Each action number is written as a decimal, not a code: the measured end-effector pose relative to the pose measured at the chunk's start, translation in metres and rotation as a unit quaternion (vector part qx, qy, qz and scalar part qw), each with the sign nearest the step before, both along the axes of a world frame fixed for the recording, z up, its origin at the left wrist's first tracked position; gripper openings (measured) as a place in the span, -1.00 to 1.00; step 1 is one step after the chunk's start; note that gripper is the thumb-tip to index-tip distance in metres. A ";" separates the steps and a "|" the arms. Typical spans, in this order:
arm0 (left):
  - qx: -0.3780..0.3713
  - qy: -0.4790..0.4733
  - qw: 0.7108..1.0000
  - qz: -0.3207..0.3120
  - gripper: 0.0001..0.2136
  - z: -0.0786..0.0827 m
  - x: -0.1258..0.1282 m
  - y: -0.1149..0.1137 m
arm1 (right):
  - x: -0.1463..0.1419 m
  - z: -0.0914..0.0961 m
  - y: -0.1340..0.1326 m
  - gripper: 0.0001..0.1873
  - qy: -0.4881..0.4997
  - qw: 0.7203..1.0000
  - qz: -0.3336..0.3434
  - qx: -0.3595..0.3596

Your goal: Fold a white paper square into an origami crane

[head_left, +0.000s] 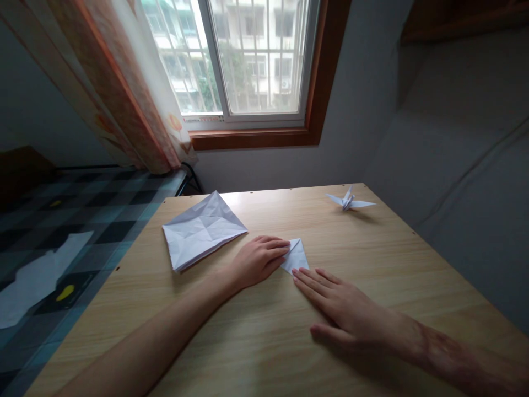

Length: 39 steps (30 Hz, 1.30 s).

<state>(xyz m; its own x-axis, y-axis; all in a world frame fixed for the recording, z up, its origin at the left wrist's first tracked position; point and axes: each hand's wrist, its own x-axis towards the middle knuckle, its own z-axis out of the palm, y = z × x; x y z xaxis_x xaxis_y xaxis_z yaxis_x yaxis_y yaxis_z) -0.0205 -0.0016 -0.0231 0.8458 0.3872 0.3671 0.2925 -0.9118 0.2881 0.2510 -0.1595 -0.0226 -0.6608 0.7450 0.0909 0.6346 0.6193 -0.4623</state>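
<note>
A small folded piece of white paper [298, 257] lies flat on the wooden table, with a diagonal fold line across it. My left hand [263, 258] rests over its left side, fingers stretched out and covering that part. The fingertips of my right hand [336, 300] touch its lower right edge; those fingers are extended and the thumb is spread away. Left of my left hand sits a stack of creased white paper sheets [205, 229]. A finished paper crane [348, 202] with spread wings stands at the table's far right.
The light wooden table [231, 342] reaches toward a wall below a barred window [256, 60]. At the left is a bed with a checked cover [124, 193], where torn white paper [37, 281] lies. A patterned curtain [124, 82] hangs beside the window.
</note>
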 end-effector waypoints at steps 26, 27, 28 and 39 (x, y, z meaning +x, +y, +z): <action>-0.025 0.163 0.985 -0.050 -0.23 0.005 -0.009 0.000 | 0.021 -0.017 0.025 -0.10 -0.051 0.997 -0.049 0.027; -0.025 0.164 0.985 -0.050 -0.22 0.006 -0.009 0.000 | 0.020 -0.019 0.033 -0.10 -0.054 0.996 -0.057 0.034; -0.025 0.166 0.985 -0.049 -0.21 0.006 -0.008 0.000 | 0.019 -0.020 0.041 -0.11 -0.058 0.995 -0.066 0.040; -0.033 0.165 0.985 0.023 -0.07 0.001 -0.006 -0.009 | -0.005 -0.022 0.117 -0.27 -0.089 0.986 -0.127 0.067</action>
<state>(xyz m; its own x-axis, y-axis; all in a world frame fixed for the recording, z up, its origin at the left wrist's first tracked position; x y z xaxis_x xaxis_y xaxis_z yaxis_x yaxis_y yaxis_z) -0.0268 -0.0111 -0.0220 0.8963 0.4408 0.0479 0.4198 -0.8785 0.2279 0.2463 -0.0422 -0.0447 -0.4691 0.8776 0.0990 0.8408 0.4781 -0.2539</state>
